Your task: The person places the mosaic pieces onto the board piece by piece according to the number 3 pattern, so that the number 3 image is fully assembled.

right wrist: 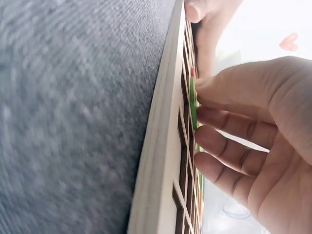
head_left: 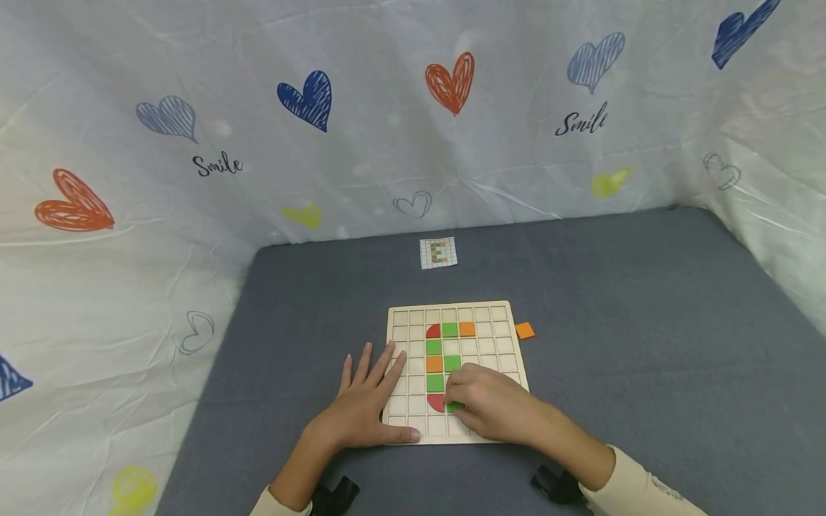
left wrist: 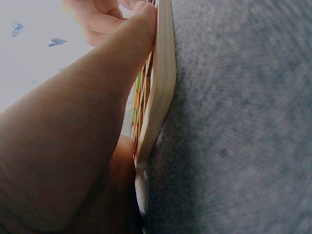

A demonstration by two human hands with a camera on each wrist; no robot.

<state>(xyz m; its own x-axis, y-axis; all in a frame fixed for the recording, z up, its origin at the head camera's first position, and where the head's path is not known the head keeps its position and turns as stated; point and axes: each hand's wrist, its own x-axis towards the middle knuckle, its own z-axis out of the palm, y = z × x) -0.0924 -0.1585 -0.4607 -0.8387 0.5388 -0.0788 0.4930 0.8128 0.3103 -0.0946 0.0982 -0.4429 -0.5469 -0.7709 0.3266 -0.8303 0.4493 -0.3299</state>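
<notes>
A wooden grid board [head_left: 404, 405] lies on the cloth, with red, green and orange tiles set in some of its squares. My left hand [head_left: 361, 412] rests spread on the board's left side, its thumb along the front edge. Near the front of the grid my right hand [head_left: 490, 401] pinches a green tile [right wrist: 193, 102] between thumb and fingertips, low over the squares. That tile sits just right of a rounded red tile [head_left: 436, 402] and is partly covered by the fingers. In the left wrist view, the left thumb [left wrist: 145, 14] presses on the board's edge.
One loose orange tile [head_left: 525, 330] lies beside the board's right edge. Behind the board is a small printed pattern card [head_left: 438, 253]. Grey cloth [head_left: 310, 308] covers the table, and a white curtain with hearts [head_left: 361, 158] hangs at the back and sides.
</notes>
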